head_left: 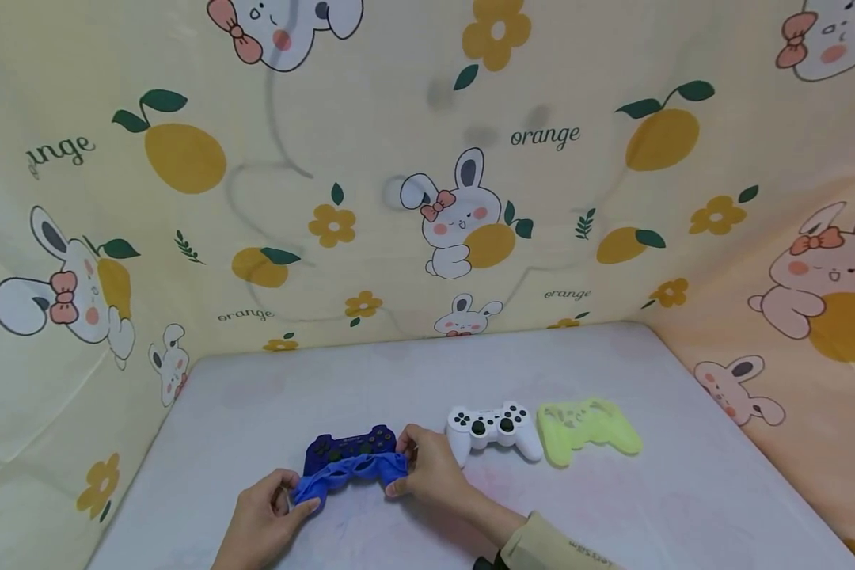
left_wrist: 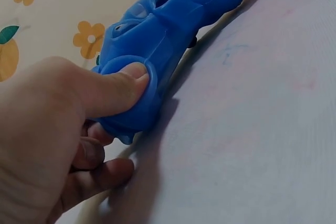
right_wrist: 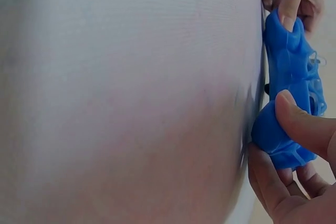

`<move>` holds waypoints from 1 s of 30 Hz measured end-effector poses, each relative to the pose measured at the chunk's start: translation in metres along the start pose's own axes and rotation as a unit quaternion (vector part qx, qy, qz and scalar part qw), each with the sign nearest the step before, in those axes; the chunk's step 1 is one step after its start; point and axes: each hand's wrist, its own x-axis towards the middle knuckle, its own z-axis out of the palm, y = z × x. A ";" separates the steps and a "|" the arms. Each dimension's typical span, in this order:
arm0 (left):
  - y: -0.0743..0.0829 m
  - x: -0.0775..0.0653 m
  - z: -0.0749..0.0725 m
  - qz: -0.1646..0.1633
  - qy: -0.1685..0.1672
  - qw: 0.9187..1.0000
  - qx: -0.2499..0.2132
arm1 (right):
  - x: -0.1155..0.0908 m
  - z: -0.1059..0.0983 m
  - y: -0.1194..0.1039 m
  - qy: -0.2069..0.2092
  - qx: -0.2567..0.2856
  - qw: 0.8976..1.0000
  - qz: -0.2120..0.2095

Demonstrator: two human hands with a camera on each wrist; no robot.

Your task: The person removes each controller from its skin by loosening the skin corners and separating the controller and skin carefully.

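Observation:
A dark blue game controller (head_left: pixel 349 445) lies on the table with a bright blue silicone cover (head_left: pixel 351 470) over its near part, both grips included. The controller's button face shows above the cover's bunched edge. My left hand (head_left: pixel 265 511) pinches the cover at the left grip, thumb on top, as the left wrist view shows on the blue cover (left_wrist: pixel 157 35). At the other grip my right hand (head_left: pixel 435 473) holds the cover between thumb and fingers. In the right wrist view the right thumb presses on the rounded end of the cover (right_wrist: pixel 289 66).
A white game controller (head_left: pixel 495 431) lies just right of my right hand. Beyond it is a yellow-green silicone cover (head_left: pixel 587 427), laid flat. A patterned cloth (head_left: pixel 370 119) with rabbits and oranges hangs behind and beside the pale table (head_left: pixel 541 507).

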 end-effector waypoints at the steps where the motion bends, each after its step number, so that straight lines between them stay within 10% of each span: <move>1: 0.000 0.000 0.000 -0.004 -0.002 1.000 0.000 | 0.000 0.000 0.000 -0.001 0.003 1.000 0.001; 30: 0.022 0.005 -0.009 -0.030 -0.054 0.993 0.097 | -0.001 0.000 0.001 0.010 -0.007 1.000 -0.022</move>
